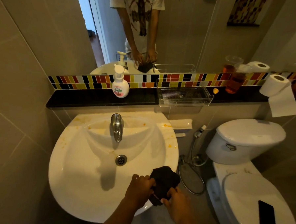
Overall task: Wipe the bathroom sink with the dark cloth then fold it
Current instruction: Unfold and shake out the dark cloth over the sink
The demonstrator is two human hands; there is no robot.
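While orange stains mark sink [82,173] rim, wiping judged barely begun; dark cloth [164,183] bunched over front-right rim; left hand [139,188] and right hand [177,200] both pinching it; folding left.

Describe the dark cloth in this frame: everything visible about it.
The cloth is black or very dark, soft-looking fabric, bunched into a crumpled wad, not folded. It is held over the sink's near right rim. The left hand grips its left edge, the right hand its lower right, and a corner hangs between them. Whether it touches the sink cannot be told. Its reflection shows in the mirror.
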